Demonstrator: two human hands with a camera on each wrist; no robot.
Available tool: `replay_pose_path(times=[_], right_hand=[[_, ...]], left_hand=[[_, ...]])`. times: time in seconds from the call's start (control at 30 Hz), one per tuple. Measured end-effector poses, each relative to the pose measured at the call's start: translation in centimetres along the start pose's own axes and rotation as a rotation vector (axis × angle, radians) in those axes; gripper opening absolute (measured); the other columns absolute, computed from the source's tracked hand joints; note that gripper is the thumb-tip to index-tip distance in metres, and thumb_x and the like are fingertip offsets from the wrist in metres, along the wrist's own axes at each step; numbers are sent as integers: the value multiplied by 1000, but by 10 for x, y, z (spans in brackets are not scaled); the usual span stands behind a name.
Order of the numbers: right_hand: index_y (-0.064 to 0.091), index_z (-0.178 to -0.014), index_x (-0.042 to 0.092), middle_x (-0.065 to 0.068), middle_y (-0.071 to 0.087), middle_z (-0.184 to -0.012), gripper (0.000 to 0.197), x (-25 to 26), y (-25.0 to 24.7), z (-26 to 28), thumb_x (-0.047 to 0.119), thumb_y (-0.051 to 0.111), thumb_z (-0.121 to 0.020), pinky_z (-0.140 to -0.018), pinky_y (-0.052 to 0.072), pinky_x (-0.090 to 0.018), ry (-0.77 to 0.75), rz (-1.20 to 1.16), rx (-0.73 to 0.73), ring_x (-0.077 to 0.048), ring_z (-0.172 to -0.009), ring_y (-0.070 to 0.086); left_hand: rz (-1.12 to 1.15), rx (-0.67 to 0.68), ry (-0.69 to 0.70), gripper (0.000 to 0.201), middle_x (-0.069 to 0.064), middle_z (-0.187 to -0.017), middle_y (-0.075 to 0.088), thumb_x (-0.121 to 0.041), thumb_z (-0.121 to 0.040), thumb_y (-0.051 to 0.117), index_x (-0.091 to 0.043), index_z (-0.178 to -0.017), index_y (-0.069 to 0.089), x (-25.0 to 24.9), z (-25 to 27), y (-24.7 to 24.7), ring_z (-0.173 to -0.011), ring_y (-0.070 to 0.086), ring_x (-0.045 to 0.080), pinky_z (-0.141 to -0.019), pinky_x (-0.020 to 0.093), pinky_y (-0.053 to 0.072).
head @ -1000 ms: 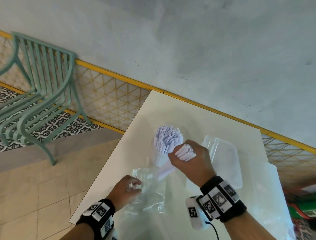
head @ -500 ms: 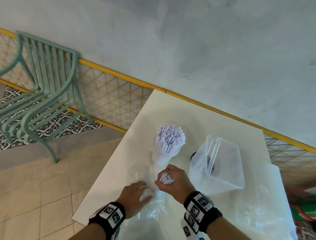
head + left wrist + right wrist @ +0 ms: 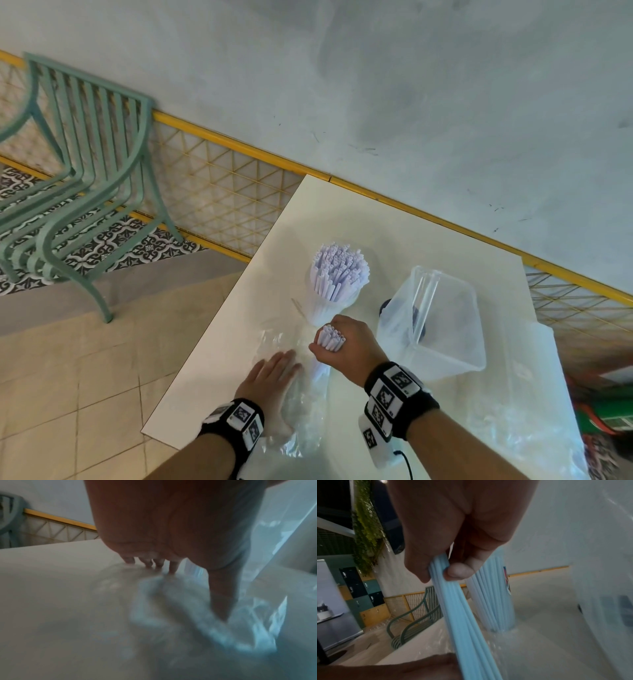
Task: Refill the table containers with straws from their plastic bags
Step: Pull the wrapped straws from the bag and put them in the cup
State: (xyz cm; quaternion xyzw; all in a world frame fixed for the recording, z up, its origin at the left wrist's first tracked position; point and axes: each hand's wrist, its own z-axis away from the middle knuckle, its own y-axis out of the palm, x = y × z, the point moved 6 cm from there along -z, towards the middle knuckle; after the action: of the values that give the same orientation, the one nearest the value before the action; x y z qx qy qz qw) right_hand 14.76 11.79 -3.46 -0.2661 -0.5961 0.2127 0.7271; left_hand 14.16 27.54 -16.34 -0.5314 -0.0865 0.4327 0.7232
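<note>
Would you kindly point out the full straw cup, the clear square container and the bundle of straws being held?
full straw cup [image 3: 339,270], head view, on the straw tips.
clear square container [image 3: 448,349], head view, near wall.
bundle of straws [image 3: 462,615], right wrist view, mid-shaft.

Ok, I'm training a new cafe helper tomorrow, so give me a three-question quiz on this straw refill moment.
1. True or false: the left hand lies flat on the plastic bag.
2. What does the right hand grip?
A. a bundle of straws
B. a lid
C. a cup
3. Which holds more straws: the round holder or the square clear container?

Key: 1 true; 2 A; 3 the round holder.
</note>
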Motion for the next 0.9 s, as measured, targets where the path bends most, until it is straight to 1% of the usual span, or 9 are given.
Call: replay_pose_path(times=[0.17,0.27,0.33,0.43,0.53,0.6,0.67,0.8,0.9], right_hand=[[59,-74,7,-10,67,-70,39,40,-36,-3,40,79,-69,-65,56,-43,-70,-67,-17,-27,-63,64],[67,-79,4,-9,71,-73,30,75,-76,-7,29,83,-74,-63,58,-36,-120,-51,-46,-27,-66,68],[71,-81,5,-7,73,-74,23,97,-103,-11,23,83,-75,-64,57,-31,-150,-36,-92,-23,-67,69],[75,-81,10,-2,74,-76,15,116,-132,-25,21,83,-75,-61,55,-21,-184,-13,-172,-13,-68,69],[75,-81,14,1,74,-79,14,120,-142,-41,25,82,-76,-61,49,-11,-183,39,-177,-3,-66,66],[74,-83,13,-1,73,-81,17,117,-147,-48,26,82,-76,-61,51,-13,-169,33,-187,-6,-69,67],[72,-84,11,-3,72,-82,21,113,-147,-53,28,82,-76,-63,51,-16,-156,34,-200,-10,-71,67],[68,-84,7,-8,69,-80,27,99,-133,-59,29,82,-75,-67,51,-25,-155,86,-176,-18,-73,65],[65,-82,3,-11,67,-77,29,85,-122,-61,26,82,-76,-66,50,-29,-148,71,-167,-22,-70,64]], left_hand=[[178,-74,-46,87,0,-162,0,-57,-77,53,-25,-152,22,-4,-2,-35,-150,-3,20,-120,34,4],[386,-329,-46,82,2,-144,34,-60,-64,34,-19,-134,49,0,1,-78,-136,35,25,-106,32,30],[565,-549,-55,66,1,-125,46,-52,-66,40,-15,-118,57,7,-1,-103,-120,50,25,-95,35,41],[783,-690,-58,63,-5,-128,43,-45,-72,54,-15,-128,50,5,-8,-137,-121,50,19,-100,36,42],[843,-619,-46,84,-5,-152,31,-35,-79,73,-19,-149,29,-4,-26,-153,-140,32,15,-114,38,30],[831,-560,-3,90,-11,-154,28,-33,-80,77,-23,-151,23,-11,-36,-155,-142,28,11,-114,32,26],[832,-545,23,87,-13,-152,34,-33,-81,76,-26,-150,24,-14,-43,-155,-140,33,9,-112,27,28],[809,-578,-34,78,-4,-152,36,-37,-84,73,-19,-148,31,-14,-46,-156,-139,37,16,-112,29,31],[821,-587,-56,76,-5,-151,37,-37,-84,73,-19,-146,32,-13,-49,-158,-136,40,18,-109,30,33]])
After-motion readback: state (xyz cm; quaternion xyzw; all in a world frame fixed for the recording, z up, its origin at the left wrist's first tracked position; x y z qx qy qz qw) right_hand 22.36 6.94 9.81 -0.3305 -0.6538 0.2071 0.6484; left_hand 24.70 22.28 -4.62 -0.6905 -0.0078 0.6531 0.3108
